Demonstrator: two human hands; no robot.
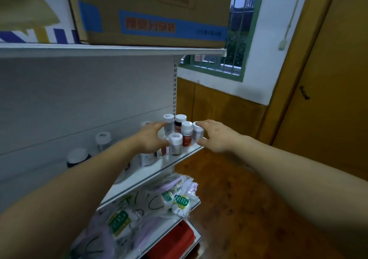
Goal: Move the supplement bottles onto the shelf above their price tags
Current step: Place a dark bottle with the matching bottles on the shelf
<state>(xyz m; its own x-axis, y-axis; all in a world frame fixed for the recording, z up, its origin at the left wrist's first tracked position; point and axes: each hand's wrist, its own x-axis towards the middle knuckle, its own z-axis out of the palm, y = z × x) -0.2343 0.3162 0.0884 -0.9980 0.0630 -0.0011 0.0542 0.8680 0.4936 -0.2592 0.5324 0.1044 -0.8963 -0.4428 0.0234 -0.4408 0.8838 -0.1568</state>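
Several small white-capped supplement bottles [175, 143] stand clustered at the right end of the white middle shelf [159, 168]. My left hand [152, 138] rests against the cluster's left side, fingers spread over the bottles there. My right hand [214, 136] cups the rightmost bottle [197, 132] at the shelf's end, fingers around it but not clearly gripping. More bottles, one dark [77, 158], stand further left along the shelf, partly hidden by my left forearm. Price tags are not visible.
A large cardboard box [151, 11] sits on the top shelf [111, 50] overhead. Bagged N95 masks [159, 201] fill the shelf below, with red packs [175, 238] under those. To the right are a wooden floor, a wood-panelled wall, a door and a barred window.
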